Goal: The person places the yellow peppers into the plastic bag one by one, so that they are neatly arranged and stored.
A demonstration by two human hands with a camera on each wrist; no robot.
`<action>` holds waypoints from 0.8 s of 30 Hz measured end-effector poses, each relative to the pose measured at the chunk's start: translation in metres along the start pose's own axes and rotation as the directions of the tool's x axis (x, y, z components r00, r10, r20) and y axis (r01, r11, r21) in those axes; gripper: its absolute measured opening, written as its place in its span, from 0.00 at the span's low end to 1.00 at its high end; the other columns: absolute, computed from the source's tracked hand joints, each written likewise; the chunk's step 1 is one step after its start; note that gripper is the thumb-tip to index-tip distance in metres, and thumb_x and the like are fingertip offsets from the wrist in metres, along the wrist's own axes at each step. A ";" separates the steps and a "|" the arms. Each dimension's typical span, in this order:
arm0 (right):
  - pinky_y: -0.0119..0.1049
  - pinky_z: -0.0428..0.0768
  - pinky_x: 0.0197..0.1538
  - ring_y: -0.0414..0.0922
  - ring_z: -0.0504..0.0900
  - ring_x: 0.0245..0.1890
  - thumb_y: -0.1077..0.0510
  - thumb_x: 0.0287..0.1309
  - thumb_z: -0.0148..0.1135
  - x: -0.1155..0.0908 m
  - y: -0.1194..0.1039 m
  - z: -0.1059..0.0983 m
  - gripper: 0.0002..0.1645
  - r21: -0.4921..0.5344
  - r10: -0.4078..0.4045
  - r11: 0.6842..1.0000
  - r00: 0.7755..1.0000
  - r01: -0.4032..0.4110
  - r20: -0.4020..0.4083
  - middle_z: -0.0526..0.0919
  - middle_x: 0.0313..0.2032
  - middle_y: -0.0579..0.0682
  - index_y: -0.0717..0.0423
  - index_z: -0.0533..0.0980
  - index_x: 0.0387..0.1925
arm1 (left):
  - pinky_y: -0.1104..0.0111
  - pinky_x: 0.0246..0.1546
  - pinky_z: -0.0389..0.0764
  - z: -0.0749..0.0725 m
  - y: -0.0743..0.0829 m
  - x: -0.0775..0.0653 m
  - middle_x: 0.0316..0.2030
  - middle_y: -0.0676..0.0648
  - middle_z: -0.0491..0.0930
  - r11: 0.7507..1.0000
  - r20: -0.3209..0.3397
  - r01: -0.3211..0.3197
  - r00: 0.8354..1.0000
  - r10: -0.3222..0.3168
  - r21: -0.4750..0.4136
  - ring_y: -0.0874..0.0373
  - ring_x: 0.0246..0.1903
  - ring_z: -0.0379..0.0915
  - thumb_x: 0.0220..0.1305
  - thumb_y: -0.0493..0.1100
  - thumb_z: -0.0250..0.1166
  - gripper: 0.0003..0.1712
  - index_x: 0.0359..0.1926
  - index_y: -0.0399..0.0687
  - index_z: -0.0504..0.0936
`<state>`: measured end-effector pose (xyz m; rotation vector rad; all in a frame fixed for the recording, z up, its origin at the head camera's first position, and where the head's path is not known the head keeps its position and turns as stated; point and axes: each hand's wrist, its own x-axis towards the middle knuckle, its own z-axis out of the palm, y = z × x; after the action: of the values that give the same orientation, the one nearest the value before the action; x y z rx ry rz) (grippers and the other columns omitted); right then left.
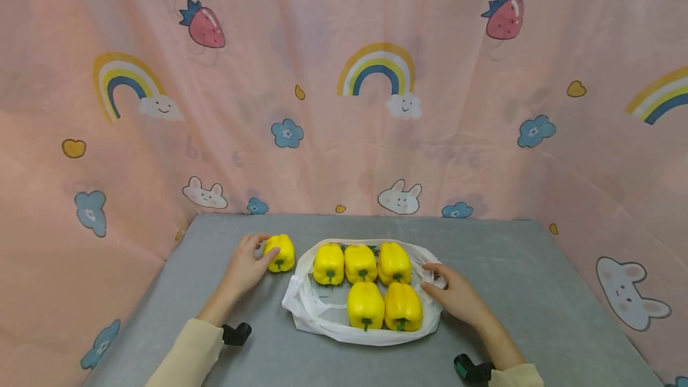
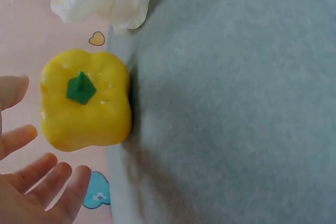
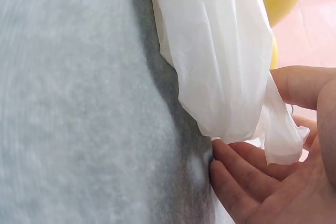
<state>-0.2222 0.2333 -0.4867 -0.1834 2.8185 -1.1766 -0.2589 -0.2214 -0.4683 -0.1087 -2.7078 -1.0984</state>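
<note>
A lone yellow bell pepper (image 1: pixel 280 254) with a green stem lies left of a white plastic bag (image 1: pixel 314 331). My left hand (image 1: pixel 249 263) reaches round its left side; in the left wrist view, spread fingertips (image 2: pixel 79 179) stand a little apart from the pepper (image 2: pixel 86 121). Several more yellow bell peppers (image 1: pixel 365 305) sit in two rows within the bag's spread-out rim. At the bag's right edge is my right hand (image 1: pixel 457 296), thumb and fingers apart. The right wrist view has a loose fold of the bag (image 3: pixel 220 66) between thumb and loosely stretched fingers.
A grey cloth-like tabletop (image 1: pixel 510 273) lies under everything. Behind and at the sides hangs a pink printed curtain (image 1: pixel 333 166). Black wrist devices (image 1: pixel 237 334) sit on both wrists, below the beige sleeves' cuffs.
</note>
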 end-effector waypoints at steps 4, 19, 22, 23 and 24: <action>0.57 0.77 0.54 0.56 0.76 0.56 0.46 0.69 0.63 0.000 0.000 0.001 0.32 -0.008 0.002 1.000 1.000 -0.002 0.000 0.76 0.61 0.63 0.58 0.72 0.67 | 0.45 0.58 0.75 0.005 -0.002 0.003 0.61 0.33 0.70 0.999 0.035 0.041 0.999 -0.040 -0.010 0.39 0.59 0.68 0.70 0.54 0.65 0.32 0.66 0.37 0.74; 0.58 0.76 0.56 0.56 0.76 0.56 0.46 0.69 0.63 0.000 -0.001 0.002 0.32 -0.003 0.009 1.000 1.000 -0.009 -0.002 0.77 0.60 0.62 0.59 0.72 0.67 | 0.45 0.58 0.72 0.019 -0.002 0.004 0.63 0.34 0.68 0.996 0.115 0.066 0.992 -0.059 -0.053 0.40 0.56 0.68 0.69 0.57 0.65 0.38 0.72 0.42 0.69; 0.58 0.76 0.56 0.56 0.76 0.56 0.46 0.69 0.63 0.000 0.000 0.002 0.32 -0.004 0.006 1.000 1.000 -0.006 -0.002 0.77 0.60 0.62 0.59 0.72 0.67 | 0.46 0.56 0.73 0.021 0.000 0.004 0.61 0.35 0.68 0.995 0.126 0.070 0.990 -0.061 -0.070 0.41 0.54 0.69 0.68 0.55 0.66 0.37 0.72 0.44 0.69; 0.57 0.76 0.56 0.56 0.76 0.55 0.46 0.69 0.63 0.000 0.000 0.002 0.32 -0.005 0.006 1.000 1.000 -0.006 -0.002 0.77 0.60 0.62 0.59 0.72 0.67 | 0.46 0.56 0.73 0.022 0.000 0.004 0.61 0.35 0.68 0.995 0.126 0.070 0.990 -0.060 -0.075 0.42 0.54 0.69 0.68 0.54 0.66 0.37 0.72 0.44 0.69; 0.57 0.76 0.55 0.56 0.76 0.55 0.46 0.69 0.63 0.000 0.000 0.002 0.32 -0.006 0.007 1.000 1.000 -0.007 -0.001 0.77 0.60 0.61 0.59 0.72 0.67 | 0.47 0.56 0.73 0.022 0.000 0.005 0.61 0.35 0.68 0.994 0.126 0.071 0.990 -0.061 -0.077 0.42 0.54 0.69 0.68 0.54 0.66 0.36 0.72 0.44 0.69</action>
<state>-0.2224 0.2321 -0.4882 -0.1738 2.8220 -1.1667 -0.2671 -0.2057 -0.4824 -0.1037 -2.7937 -1.2612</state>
